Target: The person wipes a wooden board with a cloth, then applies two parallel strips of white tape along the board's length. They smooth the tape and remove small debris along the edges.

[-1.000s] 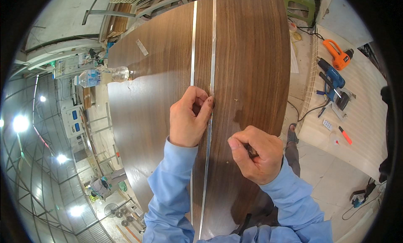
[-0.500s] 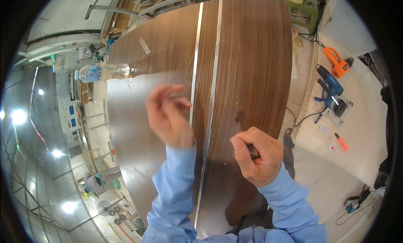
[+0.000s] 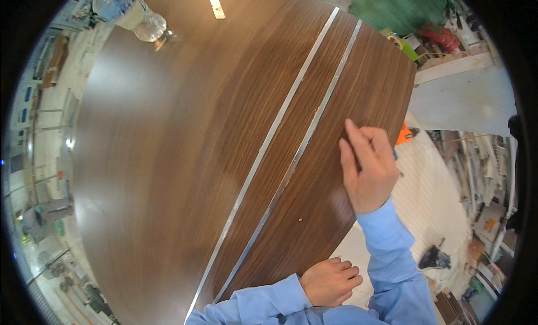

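A broad brown wood-grain panel lies before me, with two thin silvery strips running along it. Over its right part is my right hand, fingers apart with nothing visible in them. It is to the right of the second silvery strip. My left hand is drawn in close to my body at the panel's near edge, its fingers curled in; whatever they may hold is hidden. A small pale crumb sits on the panel between the strips and my right forearm.
A clear plastic bottle with a blue label stands at the far left of the panel. A short pale strip piece lies nearby. To the right, an orange tool is partly hidden behind the panel; a black tool lies lower down.
The view has turned and shifted. My left hand has come back from over the panel toward my body, its fingers now curled. My right hand has moved farther out and its fingers have spread.
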Tool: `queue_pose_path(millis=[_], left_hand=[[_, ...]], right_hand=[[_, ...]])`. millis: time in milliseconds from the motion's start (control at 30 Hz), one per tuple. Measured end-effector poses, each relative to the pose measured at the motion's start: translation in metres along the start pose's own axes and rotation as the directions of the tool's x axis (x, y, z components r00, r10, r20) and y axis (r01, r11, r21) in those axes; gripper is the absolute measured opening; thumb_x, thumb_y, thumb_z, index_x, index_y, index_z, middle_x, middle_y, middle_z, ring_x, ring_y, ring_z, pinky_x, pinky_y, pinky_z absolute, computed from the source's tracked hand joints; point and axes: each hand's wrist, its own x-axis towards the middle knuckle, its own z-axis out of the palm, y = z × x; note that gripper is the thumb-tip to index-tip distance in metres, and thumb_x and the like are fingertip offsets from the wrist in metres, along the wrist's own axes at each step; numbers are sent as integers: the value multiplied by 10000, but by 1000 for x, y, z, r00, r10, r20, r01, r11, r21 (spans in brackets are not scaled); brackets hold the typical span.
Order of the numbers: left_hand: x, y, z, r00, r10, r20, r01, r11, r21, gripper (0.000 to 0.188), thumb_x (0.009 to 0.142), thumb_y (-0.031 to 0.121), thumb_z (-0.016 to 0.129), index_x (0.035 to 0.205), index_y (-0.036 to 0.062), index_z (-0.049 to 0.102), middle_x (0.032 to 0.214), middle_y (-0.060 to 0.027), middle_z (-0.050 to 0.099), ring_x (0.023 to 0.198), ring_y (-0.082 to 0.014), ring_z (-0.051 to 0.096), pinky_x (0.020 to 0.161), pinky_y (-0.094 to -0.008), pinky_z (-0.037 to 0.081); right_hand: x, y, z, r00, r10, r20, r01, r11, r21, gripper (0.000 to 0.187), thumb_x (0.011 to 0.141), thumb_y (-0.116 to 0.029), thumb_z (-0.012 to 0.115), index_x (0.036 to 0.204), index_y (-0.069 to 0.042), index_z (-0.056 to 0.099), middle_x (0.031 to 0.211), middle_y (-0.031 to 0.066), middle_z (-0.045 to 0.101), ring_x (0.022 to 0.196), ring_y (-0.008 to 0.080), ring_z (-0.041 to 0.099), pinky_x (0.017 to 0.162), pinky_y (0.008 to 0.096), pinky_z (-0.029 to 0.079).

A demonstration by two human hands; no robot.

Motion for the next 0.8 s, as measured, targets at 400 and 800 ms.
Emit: queue_pose_path(millis=[400, 800], left_hand=[[-11, -8, 34, 944, -47, 328, 96, 986, -137, 187, 835, 191, 649, 857, 9, 687, 921, -172, 673, 844, -345, 672, 747, -472, 535], [-11, -9, 38, 990, -46, 132, 80, 960, -270, 180, 864, 175, 627, 886, 0, 660, 916, -192, 656, 870, -356, 652, 755, -478, 525]], right_hand=[[-28, -53, 13, 987, 88, 133, -101, 990, 99, 373, 785, 14, 793, 1148, -56, 750, 827, 71, 618, 657, 194, 614, 563, 305, 496], [-4, -45, 5, 862, 396, 317, -477, 846, 240, 109, 837, -48, 779, 826, 8, 687, 741, 64, 669, 687, 112, 620, 640, 260, 496]])
